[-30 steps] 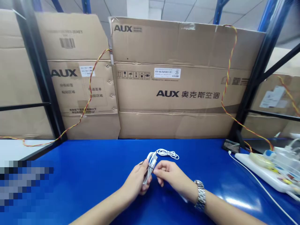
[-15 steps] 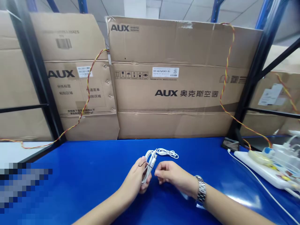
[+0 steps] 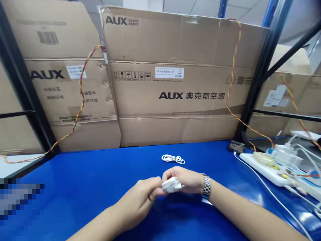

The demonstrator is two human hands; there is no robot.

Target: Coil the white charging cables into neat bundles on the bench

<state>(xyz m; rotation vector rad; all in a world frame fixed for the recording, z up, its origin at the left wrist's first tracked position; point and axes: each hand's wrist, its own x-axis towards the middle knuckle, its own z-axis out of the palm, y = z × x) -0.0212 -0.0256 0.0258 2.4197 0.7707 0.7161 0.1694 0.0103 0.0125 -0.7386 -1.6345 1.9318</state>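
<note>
A coiled white cable (image 3: 172,185) is held between my two hands above the blue table, its metal-tipped plug pointing right. My left hand (image 3: 139,197) is closed, thumb and fingers pinched at the left end of the coil. A thin black tie (image 3: 150,198) shows at the left fingers; how far it goes round the coil is hidden. Behind and beside the coil, my right hand (image 3: 187,179) has its fingers curled onto it, partly covered by the cable. Just beyond my hands lies a second white cable (image 3: 173,158), coiled and bound with a dark tie.
A white power strip (image 3: 263,170) with chargers and cables stands at the right. A small dark object (image 3: 236,146) sits near the rack post. Large cardboard boxes (image 3: 175,130) line the back of the blue table (image 3: 87,180). Red-yellow twisted wires (image 3: 81,90) hang down.
The coil has turned from upright to nearly lying sideways, plug end to the right. My right hand has moved from the pulled-out tie onto the coil. The camera view has shifted slightly right.
</note>
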